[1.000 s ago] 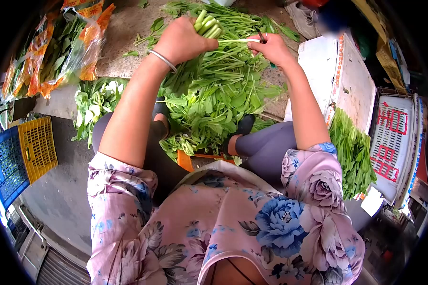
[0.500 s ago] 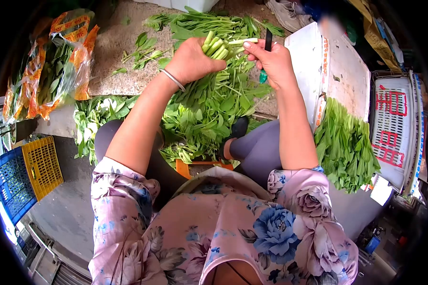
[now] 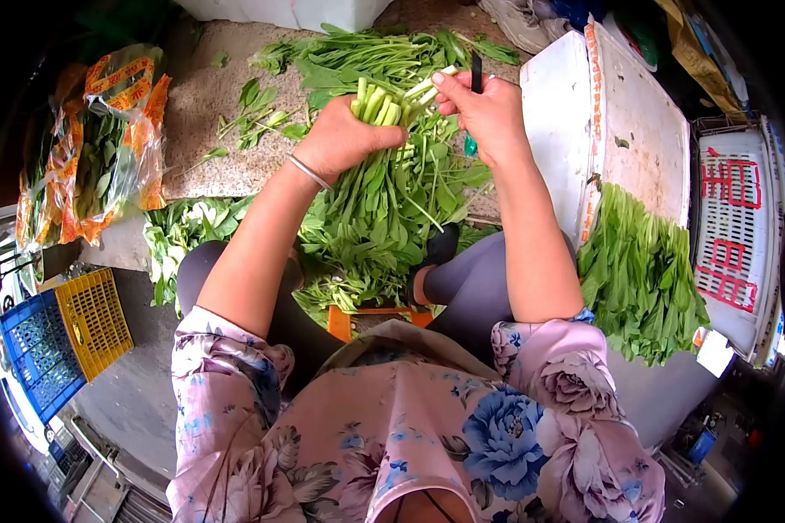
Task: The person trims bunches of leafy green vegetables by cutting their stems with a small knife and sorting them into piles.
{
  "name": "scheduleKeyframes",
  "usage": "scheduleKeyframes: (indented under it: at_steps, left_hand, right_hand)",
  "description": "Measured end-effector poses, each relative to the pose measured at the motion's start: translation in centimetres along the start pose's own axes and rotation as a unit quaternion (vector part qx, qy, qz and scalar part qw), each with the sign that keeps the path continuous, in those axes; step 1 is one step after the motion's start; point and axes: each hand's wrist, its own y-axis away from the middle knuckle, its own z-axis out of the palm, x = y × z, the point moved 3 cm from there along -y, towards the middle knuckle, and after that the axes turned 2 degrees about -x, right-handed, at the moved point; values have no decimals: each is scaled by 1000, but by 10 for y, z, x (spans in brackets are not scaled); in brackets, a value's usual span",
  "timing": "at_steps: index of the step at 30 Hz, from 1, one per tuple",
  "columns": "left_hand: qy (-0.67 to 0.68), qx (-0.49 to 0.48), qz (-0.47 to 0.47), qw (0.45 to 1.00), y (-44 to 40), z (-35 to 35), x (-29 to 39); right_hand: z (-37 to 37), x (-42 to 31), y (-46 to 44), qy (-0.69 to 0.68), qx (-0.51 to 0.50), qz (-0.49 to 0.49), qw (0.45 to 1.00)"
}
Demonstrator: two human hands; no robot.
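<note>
Wrapped round a bunch of green stalks (image 3: 378,105), my left hand (image 3: 344,135) has their cut ends pointing up and the leaves hanging below. My right hand (image 3: 484,109) is closed beside it, pinching a pale stalk (image 3: 427,91) between thumb and finger. A knife with a black blade (image 3: 476,73) and a green handle (image 3: 470,145) is also held in my right hand. Under both hands lies a pile of loose leafy greens (image 3: 358,235), which spreads over the stone slab (image 3: 209,170).
Bagged greens (image 3: 96,157) in orange-printed plastic lie at the left, above blue (image 3: 42,356) and yellow crates (image 3: 96,322). Paler leaves (image 3: 192,227) sit by my left knee. At the right are a white foam box (image 3: 641,122), a neat stack of greens (image 3: 641,279) and a white crate (image 3: 731,218).
My right hand has moved in beside my left, and its stalk now lies against the bunch. The view has shifted, showing more of a white box at the top.
</note>
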Motion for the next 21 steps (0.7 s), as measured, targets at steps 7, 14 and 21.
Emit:
scheduleKeyframes:
  at_steps: [7, 14, 21]
  left_hand:
    - [-101, 45, 7, 994, -5, 3, -1]
    - [-78, 4, 11, 997, -3, 6, 2]
    - [7, -70, 11, 997, 3, 17, 10]
  right_hand:
    - [-8, 11, -7, -10, -27, 19, 999]
    - [-13, 4, -4, -64, 62, -11, 996]
    - [-12, 8, -5, -90, 96, -5, 991]
